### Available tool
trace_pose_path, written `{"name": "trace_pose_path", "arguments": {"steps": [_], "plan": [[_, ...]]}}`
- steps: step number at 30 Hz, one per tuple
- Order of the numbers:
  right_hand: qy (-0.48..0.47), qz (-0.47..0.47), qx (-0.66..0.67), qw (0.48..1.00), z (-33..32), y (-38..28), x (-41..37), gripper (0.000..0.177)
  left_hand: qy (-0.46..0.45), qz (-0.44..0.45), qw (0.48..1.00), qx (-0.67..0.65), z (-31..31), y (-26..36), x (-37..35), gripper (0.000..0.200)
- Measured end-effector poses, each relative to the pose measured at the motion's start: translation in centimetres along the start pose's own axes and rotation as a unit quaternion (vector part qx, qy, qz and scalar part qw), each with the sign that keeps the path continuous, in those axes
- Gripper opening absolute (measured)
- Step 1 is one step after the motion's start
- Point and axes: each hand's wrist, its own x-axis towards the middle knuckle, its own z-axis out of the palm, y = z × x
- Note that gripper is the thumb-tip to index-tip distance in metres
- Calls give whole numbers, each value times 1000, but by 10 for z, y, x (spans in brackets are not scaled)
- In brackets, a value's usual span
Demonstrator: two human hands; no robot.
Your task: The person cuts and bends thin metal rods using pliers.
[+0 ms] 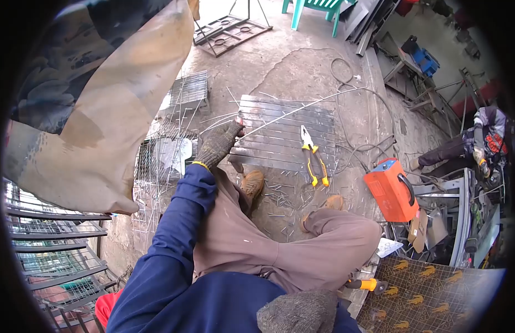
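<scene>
My left hand [221, 141], in a grey knit glove below a blue sleeve, reaches forward and is shut on one end of a thin metal rod [302, 108]. The rod slants up to the right across a ribbed metal grille [285, 139] lying on the concrete floor. My right hand [299, 312], also gloved, is low and close to my chest; its fingers are hidden. Pliers [313, 162] with yellow and orange handles lie on the grille's right edge. My brown shoes [252, 183] rest among several short cut wire pieces.
An orange welding machine [392, 190] sits to the right with cables looping behind it. Wire mesh cages [171, 155] stand at left, under a hanging tan cloth [107, 116]. An orange-handled tool [368, 284] lies by a patterned mat [435, 294]. Another person [482, 139] sits far right.
</scene>
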Motion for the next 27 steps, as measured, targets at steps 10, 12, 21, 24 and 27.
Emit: {"name": "trace_pose_path", "arguments": {"steps": [10, 12, 21, 24, 27], "plan": [[-29, -44, 4, 999, 13, 10, -3, 26, 16, 32, 999, -6, 3, 1, -2, 71], [-30, -51, 1, 998, 15, 11, -4, 25, 12, 18, 1000, 6, 3, -5, 5, 72], [-59, -81, 0, 995, 23, 11, 0, 22, 11, 23, 1000, 10, 2, -5, 3, 71], [-72, -91, 1, 993, 23, 10, 2, 21, 13, 17, 1000, -12, 4, -6, 5, 70], [-42, -79, -14, 996, 28, 7, 1, 19, 21, 37, 999, -9, 3, -7, 3, 71]]}}
